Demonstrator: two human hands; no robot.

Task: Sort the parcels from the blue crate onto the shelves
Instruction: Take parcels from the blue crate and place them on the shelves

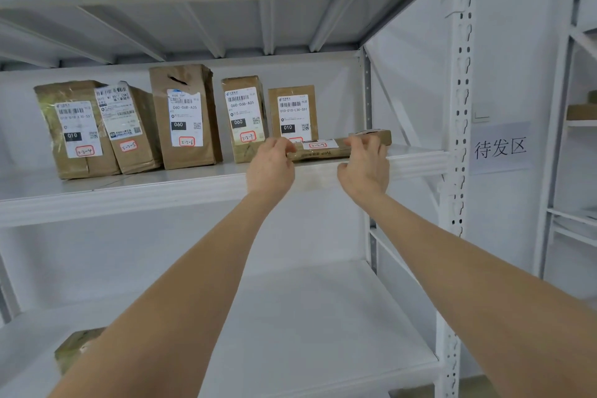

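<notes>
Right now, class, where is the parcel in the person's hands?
Head view: flat parcel on the middle shelf, right end, before the rightmost upright parcel, gripped by left hand and right hand.

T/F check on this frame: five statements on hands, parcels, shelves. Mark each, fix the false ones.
1. Both hands, left hand and right hand, grip the flat parcel. True.
2. The flat parcel stands upright. False: it lies flat on the middle shelf.
3. Five upright parcels stand on that same shelf. True.
4. The lower shelf holds nothing. False: a brown parcel sits at its left end.
5. A paper sign hangs on the wall right of the rack. True.
</notes>
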